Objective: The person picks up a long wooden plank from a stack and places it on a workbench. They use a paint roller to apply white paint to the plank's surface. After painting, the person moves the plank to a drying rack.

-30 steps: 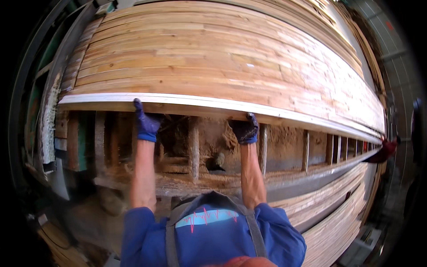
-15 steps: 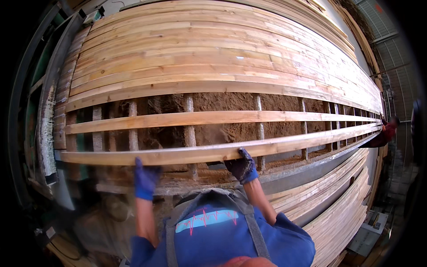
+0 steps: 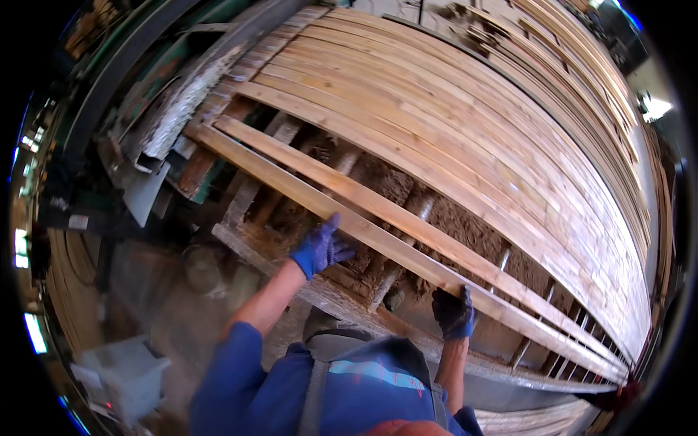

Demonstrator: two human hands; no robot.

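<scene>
Nearest me, a long pale wooden strip (image 3: pixel 392 247) lies across a frame of metal crossbars. My left hand (image 3: pixel 314 248), in a blue glove, touches its near edge, one digit up against the wood and the other fingers spread below. Farther right along that edge, my right hand (image 3: pixel 454 314) in a darker glove grips the strip, thumb up and fingers partly hidden. Just beyond runs a second wooden strip (image 3: pixel 422 225), a narrow gap apart. Past a wider gap lie several strips side by side as a wooden panel (image 3: pixel 436 131).
Brown sawdust (image 3: pixel 465 229) is heaped beneath the crossbars. A crusted metal beam (image 3: pixel 185 109) stands at the left end. Another person's dark red sleeve (image 3: pixel 618 398) shows at the far right end. Long boards (image 3: pixel 538 421) are stacked at lower right, and a grey box (image 3: pixel 123 374) sits lower left.
The view has swung left. The nearest strip has moved away from me, closer to the second strip. My left hand's fingers have spread; my right hand stays at the strip's edge.
</scene>
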